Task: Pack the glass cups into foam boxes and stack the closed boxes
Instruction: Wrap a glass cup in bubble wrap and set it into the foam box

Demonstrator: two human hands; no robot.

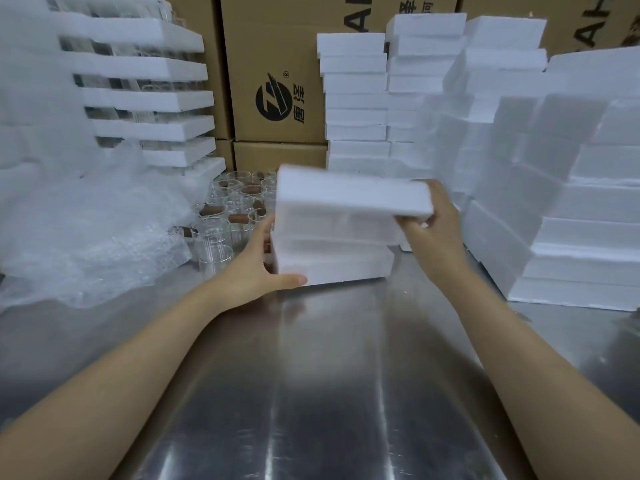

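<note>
A white foam box (332, 265) stands on the steel table (329, 375) in the middle. My left hand (256, 268) grips its left end, thumb along the front lower edge. My right hand (433, 223) holds a foam lid (349, 195) by its right end; the lid is tilted and blurred above the box. Several glass cups (225, 216) with brown handles stand to the left behind the box. What is inside the box is hidden.
Bubble wrap (86, 237) lies heaped at the left. Foam trays with glasses (145, 98) are stacked at the back left. Stacks of foam boxes (554, 185) fill the right and back. Cardboard cartons (273, 81) stand behind.
</note>
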